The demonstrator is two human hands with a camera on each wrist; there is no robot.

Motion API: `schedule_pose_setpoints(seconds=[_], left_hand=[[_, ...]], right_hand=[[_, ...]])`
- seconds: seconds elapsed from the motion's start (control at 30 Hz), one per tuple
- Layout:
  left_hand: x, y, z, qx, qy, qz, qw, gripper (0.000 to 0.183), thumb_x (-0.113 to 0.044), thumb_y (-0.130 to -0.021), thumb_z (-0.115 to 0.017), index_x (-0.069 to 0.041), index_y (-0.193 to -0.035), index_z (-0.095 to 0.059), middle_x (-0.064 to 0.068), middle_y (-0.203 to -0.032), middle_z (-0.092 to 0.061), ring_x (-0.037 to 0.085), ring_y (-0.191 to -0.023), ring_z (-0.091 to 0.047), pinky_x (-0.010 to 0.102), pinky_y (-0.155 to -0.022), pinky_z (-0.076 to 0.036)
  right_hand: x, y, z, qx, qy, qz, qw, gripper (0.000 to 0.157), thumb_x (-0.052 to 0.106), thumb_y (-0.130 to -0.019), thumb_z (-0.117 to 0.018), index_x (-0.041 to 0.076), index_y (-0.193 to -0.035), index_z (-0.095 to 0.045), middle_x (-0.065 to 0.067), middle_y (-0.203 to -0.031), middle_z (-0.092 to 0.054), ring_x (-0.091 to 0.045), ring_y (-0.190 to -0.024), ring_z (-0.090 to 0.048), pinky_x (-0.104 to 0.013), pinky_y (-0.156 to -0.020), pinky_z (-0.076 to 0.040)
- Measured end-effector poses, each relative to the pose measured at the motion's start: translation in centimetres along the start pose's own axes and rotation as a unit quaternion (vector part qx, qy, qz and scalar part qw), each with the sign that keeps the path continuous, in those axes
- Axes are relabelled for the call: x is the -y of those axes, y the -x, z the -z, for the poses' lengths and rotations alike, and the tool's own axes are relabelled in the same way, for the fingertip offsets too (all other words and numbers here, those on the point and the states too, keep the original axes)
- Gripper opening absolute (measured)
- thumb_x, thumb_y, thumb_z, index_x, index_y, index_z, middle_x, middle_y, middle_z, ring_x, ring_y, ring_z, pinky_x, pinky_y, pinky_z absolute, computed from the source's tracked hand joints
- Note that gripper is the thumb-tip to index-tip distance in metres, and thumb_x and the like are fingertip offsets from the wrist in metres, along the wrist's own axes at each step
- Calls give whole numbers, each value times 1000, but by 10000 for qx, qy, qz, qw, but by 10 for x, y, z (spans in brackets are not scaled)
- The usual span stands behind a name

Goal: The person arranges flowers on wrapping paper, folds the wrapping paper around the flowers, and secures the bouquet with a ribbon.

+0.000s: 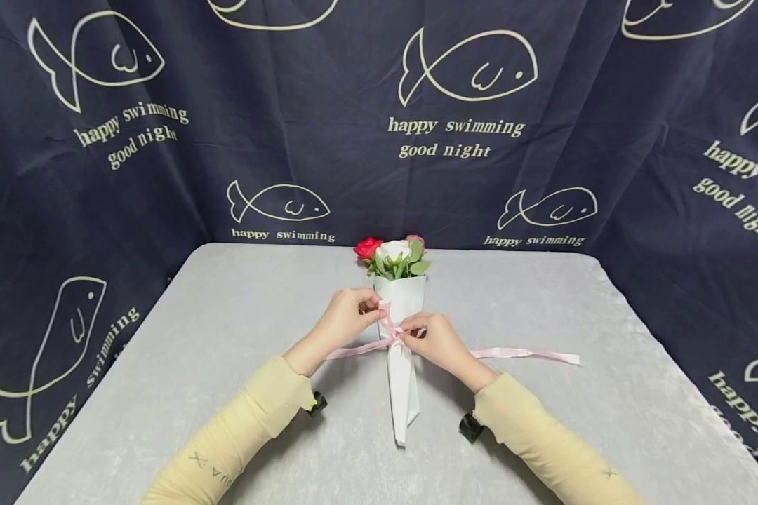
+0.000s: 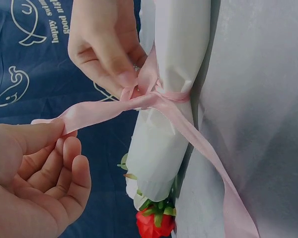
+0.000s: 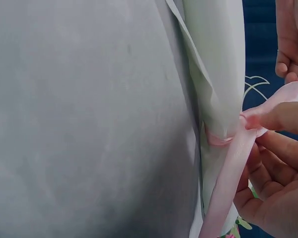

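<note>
A bouquet in white wrapping paper [image 1: 403,379] lies on the table, its red rose [image 1: 368,248] and white rose [image 1: 394,250] at the far end. Pink ribbon [image 2: 181,124] circles the narrowed middle of the wrap and crosses over itself there. My left hand [image 1: 347,314] pinches one stretch of ribbon between thumb and forefinger, held up off the paper in the left wrist view. Close at the crossing, my right hand [image 1: 437,340] pinches the ribbon with thumb and fingertip; the right wrist view shows this hand [image 3: 278,173] beside the wrap.
One ribbon tail [image 1: 530,354] stretches right across the grey tabletop [image 1: 259,294], and another part runs left under the left wrist. A dark blue curtain [image 1: 366,140] with fish drawings stands behind and on both sides. A black wrist camera [image 1: 471,426] sits under the right sleeve.
</note>
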State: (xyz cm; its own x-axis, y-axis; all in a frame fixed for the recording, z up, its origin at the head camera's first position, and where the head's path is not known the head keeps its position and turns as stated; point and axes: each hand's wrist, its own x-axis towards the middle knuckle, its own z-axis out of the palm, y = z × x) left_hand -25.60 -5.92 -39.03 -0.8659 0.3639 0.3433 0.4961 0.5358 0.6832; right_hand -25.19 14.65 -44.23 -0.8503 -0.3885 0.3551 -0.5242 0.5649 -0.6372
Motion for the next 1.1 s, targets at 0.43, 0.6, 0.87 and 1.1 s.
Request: schedule_pose_setpoints(seconds=[0.43, 0.6, 0.87, 1.1], left_hand=[[8, 9, 0, 313, -32, 79, 9995, 7, -9, -82, -72, -7, -77, -67, -1, -68, -62, 6, -61, -50, 19, -56, -43], [9, 10, 0, 320, -91, 140, 9993, 5, -9, -82, -72, -7, -78, -68, -1, -70, -62, 7, -62, -51, 20, -57, -43], [11, 9, 0, 308, -144, 184, 9993, 7, -9, -82, -72, -8, -77, -67, -1, -69, -63, 6, -62, -51, 19, -56, -43], [12, 10, 2, 261, -123, 275, 9992, 6, -9, -82, -72, -7, -79, -67, 0, -71, -64, 6, -62, -51, 19, -56, -44]], right_hand=[[-10, 4, 14, -98, 817, 425, 9957, 20, 1, -86, -58, 0, -100, -72, -14, -105, -67, -28, -98, -63, -40, -82, -52], [-15, 3, 22, -353, 1821, 1257, 9746, 14, 2, -82, -66, -1, -94, -72, -12, -99, -67, -27, -95, -63, -39, -83, -52], [-17, -3, 20, -327, 1249, 919, 9874, 10, 10, -74, -78, 5, -81, -73, -6, -80, -69, -15, -70, -65, -27, -64, -54], [-20, -6, 21, -48, 445, 32, 9990, 8, 5, -72, -78, 9, -73, -71, -1, -73, -70, -11, -68, -64, -24, -64, -53]])
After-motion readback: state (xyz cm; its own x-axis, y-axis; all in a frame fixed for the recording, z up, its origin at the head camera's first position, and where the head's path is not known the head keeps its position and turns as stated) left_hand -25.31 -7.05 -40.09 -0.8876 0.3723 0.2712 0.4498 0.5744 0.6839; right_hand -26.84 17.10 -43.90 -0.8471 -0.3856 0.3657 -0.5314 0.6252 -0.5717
